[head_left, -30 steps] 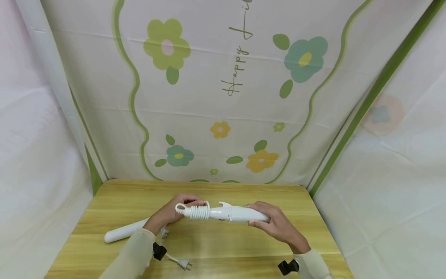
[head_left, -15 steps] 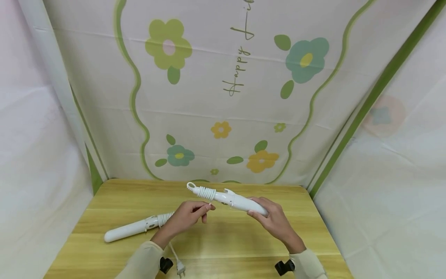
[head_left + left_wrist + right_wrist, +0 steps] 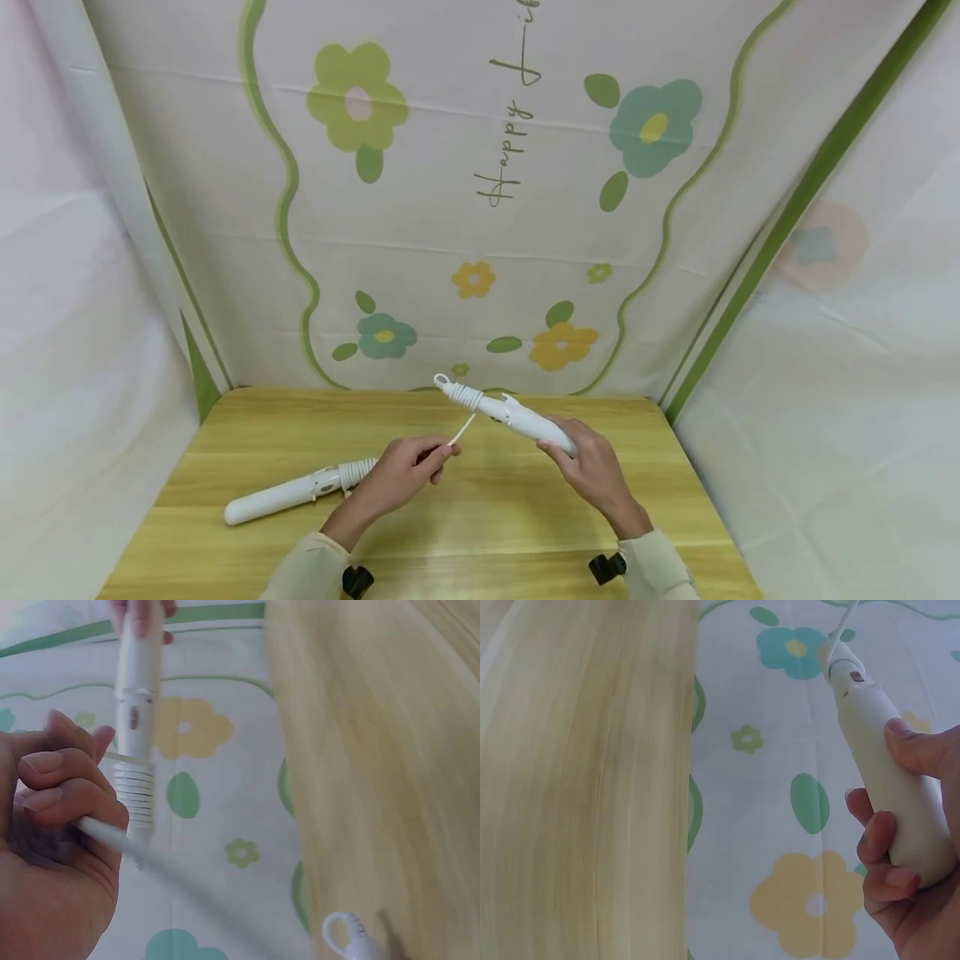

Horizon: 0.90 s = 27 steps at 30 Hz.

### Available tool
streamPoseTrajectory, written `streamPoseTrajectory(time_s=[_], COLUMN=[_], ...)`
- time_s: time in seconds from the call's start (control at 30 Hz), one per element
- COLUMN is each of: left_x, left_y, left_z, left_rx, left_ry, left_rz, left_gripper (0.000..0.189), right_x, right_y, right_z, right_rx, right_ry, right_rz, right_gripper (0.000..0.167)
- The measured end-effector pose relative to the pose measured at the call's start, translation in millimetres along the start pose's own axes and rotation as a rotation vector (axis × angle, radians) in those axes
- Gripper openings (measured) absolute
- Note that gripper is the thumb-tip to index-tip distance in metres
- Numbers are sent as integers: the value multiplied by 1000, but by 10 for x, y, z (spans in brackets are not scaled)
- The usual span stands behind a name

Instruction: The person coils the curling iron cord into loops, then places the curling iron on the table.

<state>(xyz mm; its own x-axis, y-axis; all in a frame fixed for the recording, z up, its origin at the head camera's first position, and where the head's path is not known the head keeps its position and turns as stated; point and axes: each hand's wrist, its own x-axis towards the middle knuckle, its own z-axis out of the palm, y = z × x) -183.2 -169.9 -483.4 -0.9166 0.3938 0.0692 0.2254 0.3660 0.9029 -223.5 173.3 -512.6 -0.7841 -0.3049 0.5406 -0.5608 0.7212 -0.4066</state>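
My right hand (image 3: 592, 471) grips the thick white body of a curling iron (image 3: 528, 423), raised over the table and slanting up to the left. White cord (image 3: 465, 396) is wound in coils round its thin end, which finishes in a small loop. From those coils a straight length of cord runs down to my left hand (image 3: 405, 471), whose thumb and fingers pinch it. In the left wrist view the cord (image 3: 180, 877) passes out below the curled fingers. The right wrist view shows fingers and thumb wrapped round the iron's body (image 3: 892, 776).
A second white curling iron (image 3: 277, 498) lies at the left of the wooden table (image 3: 525, 533), its coiled end partly behind my left hand. Flower-printed cloth (image 3: 480, 233) hangs at the back, with pale cloth walls on both sides.
The held iron has tilted, its coiled end rising and moving right. My left hand has drawn a length of cord away from the coils. The dangling plug has gone out of the head view.
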Motion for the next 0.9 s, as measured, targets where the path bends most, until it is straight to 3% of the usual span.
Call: streamPoseTrajectory(time_s=[0.13,0.5,0.77,0.9], left_x=[-15,25,36,57], left_y=[107,185,164,78], left_z=[-55,-197,-326,-363], left_rx=[44,236,401,399], left_ry=[35,101,193,173], left_rz=[23,107,172,184], left_gripper=[33,26,18,20], right_x=[-8,-60,-99,-93], right_y=[34,-36,-34,-68], right_z=[-9,-48,-72,-95], right_rx=[-31,-27,187,278], right_ry=[-5,-208,-363,-425], right_rz=[-5,-25,-145,-199], right_gripper=[41,41,37,39])
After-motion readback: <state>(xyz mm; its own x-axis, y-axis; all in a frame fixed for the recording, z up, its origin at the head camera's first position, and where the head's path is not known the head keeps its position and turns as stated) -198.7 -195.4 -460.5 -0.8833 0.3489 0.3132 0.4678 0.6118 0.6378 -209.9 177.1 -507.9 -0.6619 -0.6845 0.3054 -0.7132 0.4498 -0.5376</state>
